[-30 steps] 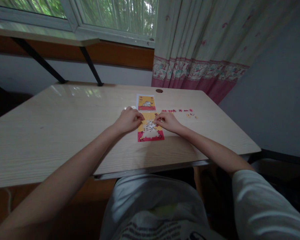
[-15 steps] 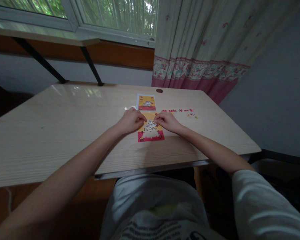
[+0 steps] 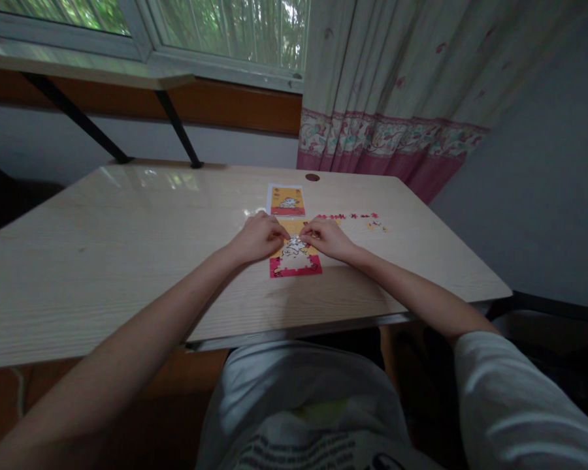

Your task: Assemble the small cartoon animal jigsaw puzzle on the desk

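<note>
Jigsaw [image 3: 294, 250] on near side of picture card [image 3: 287, 202]. Visible border looks done, lower-middle gap unfilled. Red pieces [image 3: 342, 216], yellow pieces [image 3: 376, 226] loose, right of card. Left hand [image 3: 257, 236], right hand [image 3: 326, 237] at jigsaw, fingers curled; can't tell if gripping.

- Jigsaw puzzle [image 3: 294, 250]: printed card, by its look
- Picture sheet [image 3: 288, 202]: smooth printed paper
- Table [image 3: 127, 274]: wood-grained top, smooth, with a glossy sheen toward the back
- Curtain [image 3: 382, 78]: matt, folded cloth
- Shirt [image 3: 308, 378]: soft, matt cloth
- Window [image 3: 230, 32]: smooth glass
- Shelf legs [image 3: 178, 128]: matt black, seemingly metal
</note>
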### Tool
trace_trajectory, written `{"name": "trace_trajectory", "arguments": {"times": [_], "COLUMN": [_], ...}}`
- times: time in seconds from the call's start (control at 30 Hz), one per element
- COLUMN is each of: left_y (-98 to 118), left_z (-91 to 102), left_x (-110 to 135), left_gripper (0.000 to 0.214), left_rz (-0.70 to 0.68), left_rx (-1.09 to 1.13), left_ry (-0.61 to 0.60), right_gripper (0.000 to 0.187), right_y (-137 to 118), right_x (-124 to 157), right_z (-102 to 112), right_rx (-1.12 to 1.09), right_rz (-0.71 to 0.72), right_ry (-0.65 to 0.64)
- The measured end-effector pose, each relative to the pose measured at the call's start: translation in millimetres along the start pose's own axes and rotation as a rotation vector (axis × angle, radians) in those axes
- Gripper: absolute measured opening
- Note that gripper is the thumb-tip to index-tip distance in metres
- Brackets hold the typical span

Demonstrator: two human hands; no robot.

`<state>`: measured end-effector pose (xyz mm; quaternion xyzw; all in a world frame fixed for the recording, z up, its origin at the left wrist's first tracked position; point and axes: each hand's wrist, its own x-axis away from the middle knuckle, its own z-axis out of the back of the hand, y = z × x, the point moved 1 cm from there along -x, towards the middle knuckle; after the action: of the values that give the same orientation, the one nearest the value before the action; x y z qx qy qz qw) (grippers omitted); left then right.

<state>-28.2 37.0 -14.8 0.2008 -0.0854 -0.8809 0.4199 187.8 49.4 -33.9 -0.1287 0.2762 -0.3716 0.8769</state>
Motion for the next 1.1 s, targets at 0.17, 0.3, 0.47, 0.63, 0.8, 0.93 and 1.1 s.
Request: {"name": "trace_trajectory", "arguments": {"times": [0.17,0.3,0.47,0.63,0.8,0.93,1.1], "left_y": [0.3,-0.5,-0.3,-0.9,-1.5,0.2,1.2], "left_z": [-0.1,0.0,0.7,0.9,0.6,1.3,1.9], "left_x": [-0.4,-0.4,-0.9,-1.4,-1.1,-1.3,-1.7], "left_gripper": [0.027,0.027,0.025,0.025,0.026,0.026,0.027], "left_rz": [0.002,0.02,0.045,0.035,0.027,0.019,0.018], "left_rx": [0.012,0.022,0.061,0.074,0.049,0.052,0.063], "left_ry": [-0.012,-0.006,0.021,0.013,0.001,0.0,0.006], "right_gripper": [0.011,0.011,0.012,0.012,0.011,0.012,0.011], "right_y": [-0.7,-2.7,-5.3,-3.7,-2.9,-3.6,-4.8], "right_x": [0.5,0.8,0.7,1.3,0.9,0.7,0.8], "right_z": [0.5,1.6,1.5,0.2,0.6,1.0,1.8], "right_rx": [0.034,0.038,0.016,0.045,0.093,0.114,0.131], "right_rz": [0.01,0.02,0.033,0.041,0.025,0.035,0.04], "right_ry": [0.004,0.016,0.041,0.041,0.018,0.008,0.012]}}
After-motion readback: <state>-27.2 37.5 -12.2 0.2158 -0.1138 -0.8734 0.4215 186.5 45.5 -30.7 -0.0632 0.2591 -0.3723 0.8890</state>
